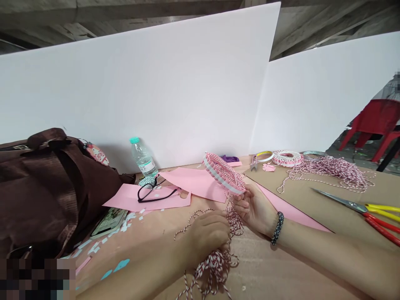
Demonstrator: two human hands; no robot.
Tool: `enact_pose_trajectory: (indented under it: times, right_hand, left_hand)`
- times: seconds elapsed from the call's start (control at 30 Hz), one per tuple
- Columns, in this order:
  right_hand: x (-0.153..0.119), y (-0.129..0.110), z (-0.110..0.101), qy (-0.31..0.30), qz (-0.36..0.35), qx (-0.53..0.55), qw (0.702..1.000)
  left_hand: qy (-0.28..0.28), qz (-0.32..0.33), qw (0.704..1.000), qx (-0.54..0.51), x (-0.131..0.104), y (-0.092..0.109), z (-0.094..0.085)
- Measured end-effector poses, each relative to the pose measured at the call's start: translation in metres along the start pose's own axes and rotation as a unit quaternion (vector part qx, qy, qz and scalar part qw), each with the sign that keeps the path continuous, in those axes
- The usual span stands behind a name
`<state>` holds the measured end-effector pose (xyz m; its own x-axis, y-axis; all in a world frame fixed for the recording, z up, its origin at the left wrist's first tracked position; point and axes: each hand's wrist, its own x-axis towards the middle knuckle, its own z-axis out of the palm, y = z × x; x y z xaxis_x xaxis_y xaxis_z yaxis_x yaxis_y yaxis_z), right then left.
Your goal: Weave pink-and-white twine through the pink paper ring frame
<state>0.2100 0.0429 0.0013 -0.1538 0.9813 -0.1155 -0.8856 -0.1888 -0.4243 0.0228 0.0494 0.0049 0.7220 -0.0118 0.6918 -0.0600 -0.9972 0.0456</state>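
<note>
My right hand (253,208) grips the lower edge of a pink and white ring (223,175), which is tilted up above the table. Red and white twisted cord is wound across the ring. Below it, my left hand (208,233) is curled closed on a loose bundle of the same cord (214,271). Strands hang from beneath its fingers and run up toward the ring. A thin loop of cord trails off to the left on the table.
Pink paper sheets (193,183), black glasses (156,199) and a water bottle (143,158) lie behind my hands. A brown bag (40,191) fills the left. Scissors (359,207), a cord pile (340,173) and another wrapped ring (286,158) sit at right, before white panels (150,91).
</note>
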Motion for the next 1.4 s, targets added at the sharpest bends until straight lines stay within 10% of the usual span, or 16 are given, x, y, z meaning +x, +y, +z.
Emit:
enact_pose_trajectory:
  times: [0.13,0.2,0.53,0.73,0.83,1.13,1.33,1.4]
  right_hand:
    - [-0.001,-0.001,0.000,0.000,0.017,0.008,1.000]
    - [-0.001,-0.001,0.000,0.004,0.013,0.004,1.000]
    - [-0.002,-0.001,0.005,0.024,0.012,-0.003,1.000]
    - [-0.001,-0.002,0.004,0.000,0.012,0.000,1.000]
    - [0.000,-0.001,0.002,-0.001,0.010,-0.003,1.000]
    - [-0.002,-0.001,0.004,0.022,0.021,0.016,0.999]
    - [-0.001,-0.001,0.003,0.007,0.016,0.004,1.000]
    - [0.000,-0.001,0.002,0.005,0.014,0.003,1.000]
  left_hand:
    - [0.069,-0.361,0.930,-0.014,-0.003,0.000,0.002]
    - [0.042,-0.413,0.909,-0.042,-0.001,-0.003,-0.001]
    - [-0.002,0.027,0.995,0.093,0.005,-0.001,-0.002]
    - [-0.031,-0.340,0.940,0.026,0.004,0.001,0.000]
    - [-0.020,-0.385,0.923,-0.010,0.005,-0.001,-0.003]
    - [0.012,0.061,0.993,0.100,0.004,0.005,-0.002]
    - [0.026,-0.330,0.942,0.059,-0.001,0.000,-0.002]
    - [0.005,-0.370,0.929,0.026,0.001,-0.003,-0.003]
